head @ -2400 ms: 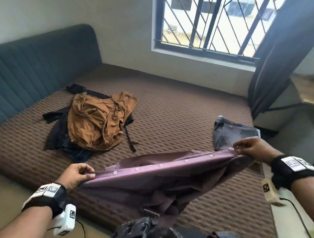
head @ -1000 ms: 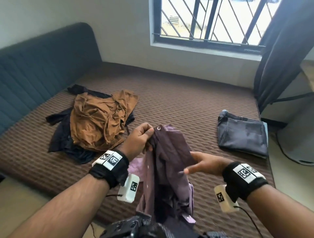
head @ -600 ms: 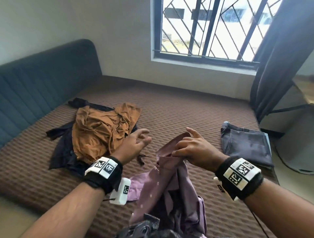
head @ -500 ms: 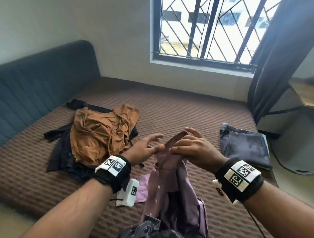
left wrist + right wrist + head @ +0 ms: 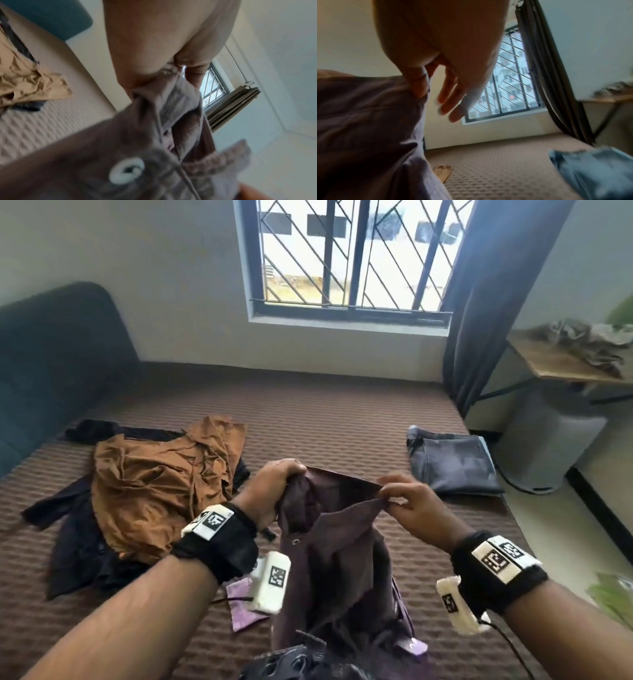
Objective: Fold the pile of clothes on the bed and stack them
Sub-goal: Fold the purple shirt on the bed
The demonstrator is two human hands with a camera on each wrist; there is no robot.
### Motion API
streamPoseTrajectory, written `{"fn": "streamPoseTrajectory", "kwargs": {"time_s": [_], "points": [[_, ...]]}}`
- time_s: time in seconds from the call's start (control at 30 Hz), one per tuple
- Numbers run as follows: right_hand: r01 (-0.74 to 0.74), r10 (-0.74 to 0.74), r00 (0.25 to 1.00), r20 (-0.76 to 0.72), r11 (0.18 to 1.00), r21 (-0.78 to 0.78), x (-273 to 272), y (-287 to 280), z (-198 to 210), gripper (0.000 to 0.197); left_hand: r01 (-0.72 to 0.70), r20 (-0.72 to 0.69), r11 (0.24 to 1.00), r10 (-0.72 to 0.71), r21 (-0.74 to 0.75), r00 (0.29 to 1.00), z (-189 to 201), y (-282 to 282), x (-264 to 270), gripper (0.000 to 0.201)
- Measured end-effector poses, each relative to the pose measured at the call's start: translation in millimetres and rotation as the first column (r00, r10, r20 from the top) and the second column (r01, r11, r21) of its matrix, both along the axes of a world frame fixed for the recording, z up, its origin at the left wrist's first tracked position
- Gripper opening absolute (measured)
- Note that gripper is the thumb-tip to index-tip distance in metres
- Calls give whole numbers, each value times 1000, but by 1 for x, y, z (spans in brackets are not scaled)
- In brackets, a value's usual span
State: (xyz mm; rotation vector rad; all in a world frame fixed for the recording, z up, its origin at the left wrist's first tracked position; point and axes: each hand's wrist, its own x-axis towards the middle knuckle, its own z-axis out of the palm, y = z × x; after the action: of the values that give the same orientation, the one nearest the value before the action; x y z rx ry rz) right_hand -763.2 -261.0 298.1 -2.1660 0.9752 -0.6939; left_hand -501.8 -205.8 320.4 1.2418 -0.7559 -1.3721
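A purple button shirt [image 5: 339, 556] hangs in front of me above the bed's near edge. My left hand [image 5: 274, 484] grips its top edge on the left, fingers curled into the cloth [image 5: 171, 108]. My right hand [image 5: 407, 501] pinches the top edge on the right between thumb and forefinger, the other fingers [image 5: 452, 94] spread loose. Between the hands the edge is pulled taut. An unfolded pile lies at the left: a brown garment [image 5: 161, 484] on black clothes [image 5: 75, 542]. A folded grey garment [image 5: 452, 463] lies at the right.
The brown patterned bed [image 5: 325, 422] runs to the wall under a barred window [image 5: 349, 254]. A teal headboard [image 5: 51, 364] stands at the left, a dark curtain [image 5: 486, 302] and a wooden side table [image 5: 565, 364] at the right.
The shirt was stretched wide, then gathered upright. My left hand took hold of its top beside the right, and both hands have now drawn apart, spreading the top edge.
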Motion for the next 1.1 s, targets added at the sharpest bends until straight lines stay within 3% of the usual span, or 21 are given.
{"fn": "streamPoseTrajectory", "kwargs": {"time_s": [0.03, 0.1, 0.17, 0.23, 0.3, 0.37, 0.43, 0.5, 0.57, 0.6, 0.67, 0.7, 0.77, 0.8, 0.83, 0.87, 0.97, 1.0, 1.1], "points": [[36, -46, 998, 47, 980, 193, 3, 7, -1, 22, 23, -80, 999, -20, 30, 997, -1, 1, -3, 24], [78, -203, 965, 166, 826, 558, 12, 22, 0, 15, 65, -179, 997, -57, 37, 982, -5, 4, -11, 19], [115, -396, 887, 238, 689, 716, 18, 31, -5, 34, 65, -85, 998, -65, -5, 994, -10, 5, -20, 20], [137, -523, 800, 294, 637, 759, 23, 37, -12, 28, 114, 65, 993, -111, -41, 992, -16, 9, -29, 18], [99, -579, 742, 339, 594, 799, 26, 40, -19, 3, 174, 57, 984, -173, -29, 983, -21, 14, -34, 10], [-13, -590, 711, 382, 533, 846, 24, 43, -22, 26, 131, -58, 991, -132, -20, 990, -26, 16, -32, 8], [-165, -564, 698, 441, 472, 866, 19, 45, -21, 40, 3, -150, 1000, -1, 17, 989, -34, 16, -22, 10], [-292, -524, 682, 510, 445, 847, 13, 49, -21, 46, -127, -181, 985, 147, 114, 973, -44, 14, -10, 9], [-349, -499, 662, 559, 454, 819, 13, 55, -21, 46, -173, -169, 968, 205, 184, 964, -53, 17, -4, 6], [-366, -505, 641, 578, 460, 809, 14, 56, -24, 45, -160, -105, 973, 178, 164, 978, -56, 20, -3, 4], [-373, -508, 620, 598, 479, 795, 17, 58, -26, 42, -48, 219, 999, 48, -6, 975, -57, 28, -1, 23], [-374, -502, 616, 606, 491, 787, 18, 58, -27, 40, 77, 419, 991, -25, -106, 908, -59, 30, 1, 38], [-397, -488, 608, 626, 496, 773, 19, 57, -27, 41, 343, 781, 925, -92, -163, 617, -59, 32, 4, 63], [-409, -481, 609, 631, 491, 769, 20, 57, -26, 43, 413, 857, 892, -59, -186, 512, -58, 33, 5, 67], [-418, -469, 613, 635, 489, 765, 20, 56, -25, 45, 429, 872, 875, -18, -223, 489, -57, 33, 5, 63], [-416, -465, 620, 633, 489, 767, 20, 54, -23, 47, 405, 845, 876, 5, -261, 534, -54, 34, 5, 55], [-341, -484, 655, 580, 496, 799, 17, 46, -16, 54, 292, 541, 933, -138, -209, 830, -39, 36, 14, 24], [-296, -473, 686, 553, 513, 806, 15, 43, -13, 56, 311, 437, 940, -223, -139, 872, -33, 38, 17, 17], [-189, -365, 816, 448, 565, 803, 13, 38, -4, 52, 384, 259, 923, -364, -28, 895, -25, 40, 16, 31]]}}
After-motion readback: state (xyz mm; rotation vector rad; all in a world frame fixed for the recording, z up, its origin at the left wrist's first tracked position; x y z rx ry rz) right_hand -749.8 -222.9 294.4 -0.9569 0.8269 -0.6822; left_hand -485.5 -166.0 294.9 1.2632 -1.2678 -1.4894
